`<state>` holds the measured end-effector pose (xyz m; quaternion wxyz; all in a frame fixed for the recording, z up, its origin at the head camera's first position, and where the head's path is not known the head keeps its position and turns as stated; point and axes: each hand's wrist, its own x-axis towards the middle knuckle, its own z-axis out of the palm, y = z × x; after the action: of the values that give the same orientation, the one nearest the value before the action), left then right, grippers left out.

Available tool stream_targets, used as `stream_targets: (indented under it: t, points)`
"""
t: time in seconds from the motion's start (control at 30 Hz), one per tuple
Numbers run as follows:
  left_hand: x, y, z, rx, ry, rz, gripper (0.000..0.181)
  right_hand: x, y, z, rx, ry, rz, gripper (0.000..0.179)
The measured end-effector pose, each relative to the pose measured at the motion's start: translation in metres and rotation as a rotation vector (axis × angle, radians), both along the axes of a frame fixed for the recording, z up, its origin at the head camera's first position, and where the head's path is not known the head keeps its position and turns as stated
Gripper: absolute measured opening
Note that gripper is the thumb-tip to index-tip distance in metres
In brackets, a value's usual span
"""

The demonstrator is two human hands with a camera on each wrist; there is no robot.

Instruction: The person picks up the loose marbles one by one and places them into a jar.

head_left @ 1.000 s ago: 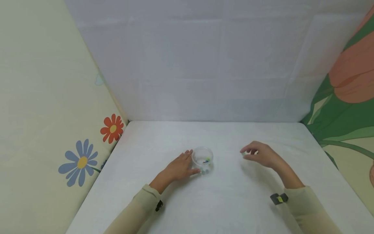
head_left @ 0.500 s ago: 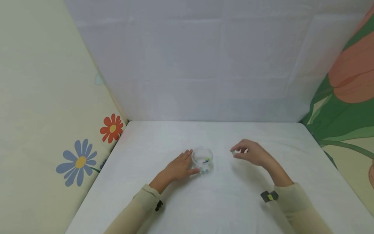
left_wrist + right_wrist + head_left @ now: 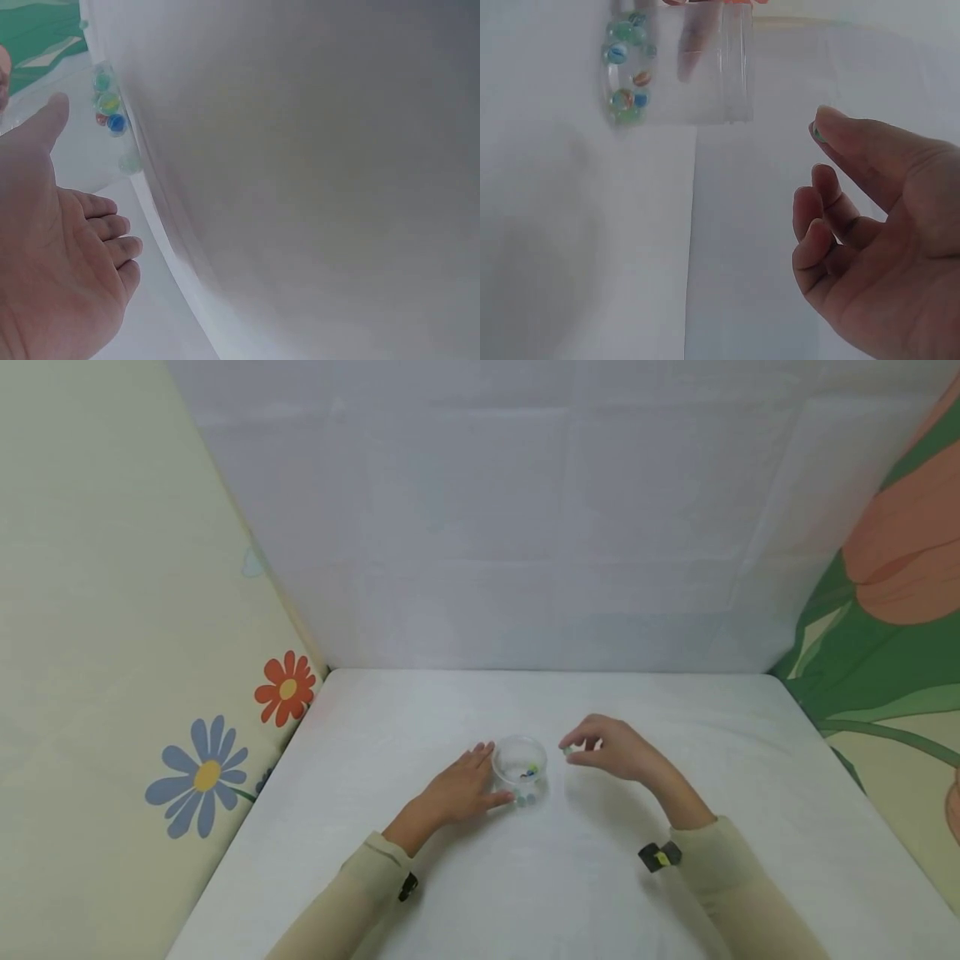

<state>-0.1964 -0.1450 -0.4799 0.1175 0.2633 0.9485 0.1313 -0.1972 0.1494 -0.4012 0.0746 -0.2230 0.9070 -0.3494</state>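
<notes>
A clear plastic jar stands upright on the white table. Several glass marbles, green, blue and reddish, lie at its bottom. My left hand rests beside the jar with fingers fairly straight, its thumb extended along the near side; both appear to touch the wall. To the right, my right hand pinches a small greenish marble between thumb and index finger. That hand is above the table, a short gap from the jar's rim, its other fingers loosely curled.
The white-covered table meets a white cloth backdrop at its far edge. Flower-painted walls flank it on both sides. A dark wrist device sits at the right cuff.
My right hand has moved left toward the jar, still pinching the marble. The left hand and the jar have stayed in place.
</notes>
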Motion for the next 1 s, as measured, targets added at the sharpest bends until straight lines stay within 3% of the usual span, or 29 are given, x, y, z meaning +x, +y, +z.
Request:
stream_targets:
  t: [0.53,0.77,1.0]
  points:
    - [0.001,-0.001,0.004,0.003,-0.02,0.006,0.095,-0.008,-0.045,-0.001,0.047,-0.032,0.051,0.018]
    - [0.001,-0.002,0.002,0.023,-0.032,0.004,0.095,-0.009,-0.052,-0.001,0.054,-0.069,0.034,0.019]
    - [0.002,-0.002,0.005,0.009,-0.021,0.005,0.092,-0.011,-0.053,-0.001,0.051,-0.049,0.064,0.027]
